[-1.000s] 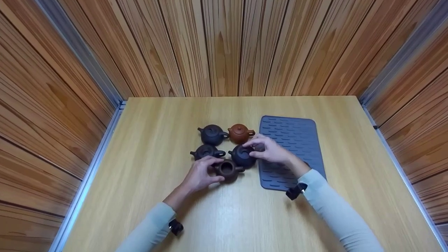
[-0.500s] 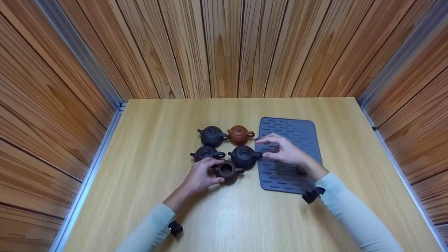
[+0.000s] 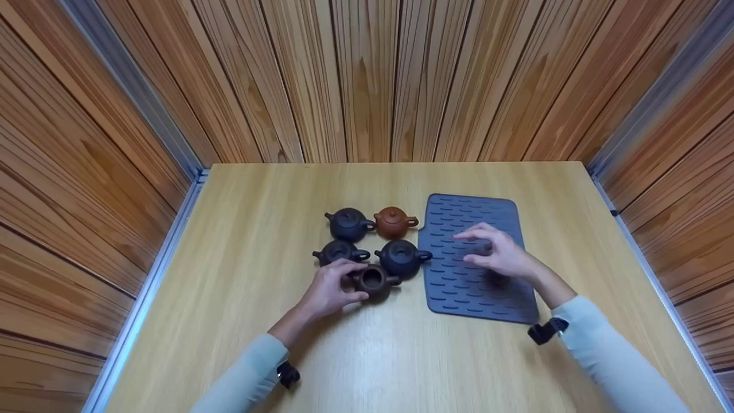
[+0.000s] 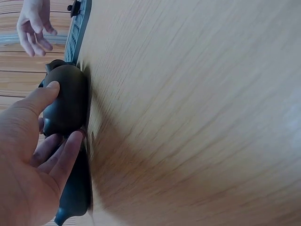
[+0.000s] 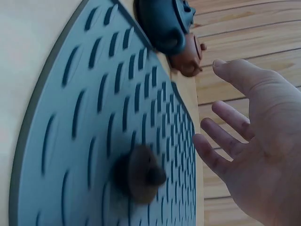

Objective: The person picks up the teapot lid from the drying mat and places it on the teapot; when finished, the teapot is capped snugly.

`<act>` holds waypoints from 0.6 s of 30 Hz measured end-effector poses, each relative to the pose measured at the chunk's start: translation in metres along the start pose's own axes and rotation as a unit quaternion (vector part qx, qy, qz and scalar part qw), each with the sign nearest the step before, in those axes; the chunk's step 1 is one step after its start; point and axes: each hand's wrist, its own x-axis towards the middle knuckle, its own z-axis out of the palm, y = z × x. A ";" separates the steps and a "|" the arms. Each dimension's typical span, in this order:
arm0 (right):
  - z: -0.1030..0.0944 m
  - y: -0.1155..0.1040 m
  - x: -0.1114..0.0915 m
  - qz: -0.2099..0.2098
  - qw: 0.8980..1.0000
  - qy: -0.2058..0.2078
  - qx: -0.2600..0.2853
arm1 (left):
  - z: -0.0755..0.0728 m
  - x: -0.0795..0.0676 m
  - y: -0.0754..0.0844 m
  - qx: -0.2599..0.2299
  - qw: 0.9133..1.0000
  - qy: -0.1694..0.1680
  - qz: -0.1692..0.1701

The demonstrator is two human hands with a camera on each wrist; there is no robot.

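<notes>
Between thumb and fingers, my left hand point(image 3: 331, 287) holds a small dark brown teapot point(image 3: 378, 281) that has no lid on its round mouth. In the left wrist view the thumb presses the teapot's body point(image 4: 69, 101) and the fingers curl by its spout. My right hand point(image 3: 500, 253) hovers over the dark grey ridged mat point(image 3: 459, 301), thumb and fingers spread and holding nothing. Below it on the mat lies a small brown lid point(image 5: 142, 176) with a knob, mostly hidden by the hand in the head view. Right beside the brown teapot stands a black teapot point(image 3: 401, 258), its handle pointing at the mat.
Another black teapot point(image 3: 338, 251) stands just behind my left hand. Farther back are a third black teapot point(image 3: 348, 223) and a reddish-brown one point(image 3: 393, 222), both lidded. Wood-plank walls point(image 3: 367, 80) close off the table point(image 3: 258, 201) at the back and sides.
My right hand has let go of the black teapot and moved right, over the mat and its lid. The left hand keeps its hold on the brown teapot.
</notes>
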 end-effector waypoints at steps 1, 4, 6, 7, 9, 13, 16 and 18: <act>-0.002 0.002 -0.003 0.001 1.000 0.002 -0.002 | 0.000 0.000 0.000 -0.002 1.000 -0.001 -0.001; -0.008 0.009 -0.010 -0.001 1.000 0.005 -0.012 | 0.000 0.001 0.000 -0.002 1.000 -0.001 -0.003; -0.011 0.014 -0.016 -0.002 1.000 0.003 -0.016 | 0.000 0.001 0.000 -0.002 1.000 0.000 -0.003; -0.012 0.016 -0.018 -0.003 1.000 0.002 -0.018 | 0.000 0.002 0.000 -0.002 1.000 0.001 -0.003; -0.015 0.019 -0.023 -0.001 1.000 0.000 -0.020 | -0.001 0.002 0.001 -0.004 1.000 0.001 -0.003; -0.019 0.026 -0.034 0.009 1.000 -0.007 -0.021 | -0.001 0.003 0.001 -0.003 1.000 -0.003 0.000; -0.019 0.030 -0.041 0.018 0.999 -0.016 -0.021 | 0.000 0.002 0.001 0.001 1.000 -0.004 0.002; -0.019 0.031 -0.044 0.023 0.999 -0.022 -0.020 | 0.000 0.002 0.000 0.003 1.000 -0.001 0.003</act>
